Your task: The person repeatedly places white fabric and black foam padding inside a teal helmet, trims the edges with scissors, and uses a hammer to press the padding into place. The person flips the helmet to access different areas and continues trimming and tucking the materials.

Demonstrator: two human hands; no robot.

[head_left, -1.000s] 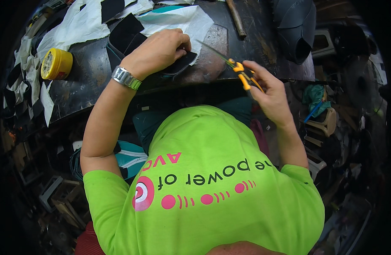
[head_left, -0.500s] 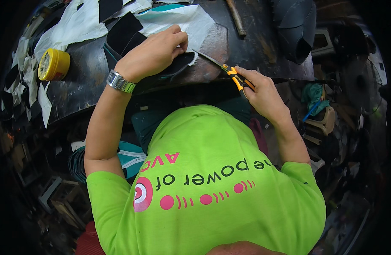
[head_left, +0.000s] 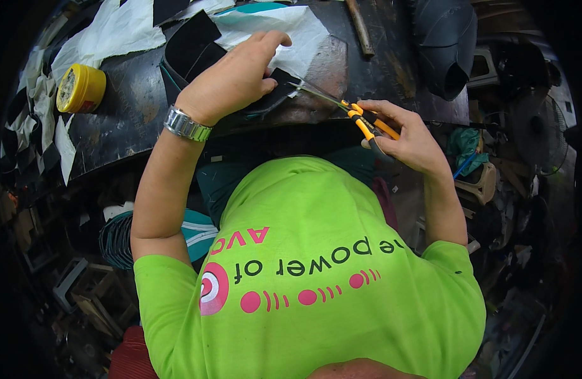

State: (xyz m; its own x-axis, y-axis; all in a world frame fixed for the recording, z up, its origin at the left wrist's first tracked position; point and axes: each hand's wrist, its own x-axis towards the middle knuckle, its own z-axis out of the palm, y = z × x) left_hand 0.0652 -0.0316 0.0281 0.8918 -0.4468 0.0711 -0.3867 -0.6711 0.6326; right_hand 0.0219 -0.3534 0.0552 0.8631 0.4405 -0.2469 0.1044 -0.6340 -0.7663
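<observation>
Scissors (head_left: pixel 351 110) have opened, blades at the black piece (head_left: pixel 275 95) by the near edge of the tabletop (head_left: pixel 133 123).
Right hand (head_left: pixel 410 136) grips their handles; left hand (head_left: pixel 231 81) has uncurled, thumb apart; toward the left edge, a yellow tub (head_left: pixel 92 91) holds greyish, lumpy stuff (head_left: pixel 66 90).

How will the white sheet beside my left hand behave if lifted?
The white sheet would probably flop, given its soft creases. It looks thin, so likely light for its spread. Its pointed right corner may droop or fold.
</observation>
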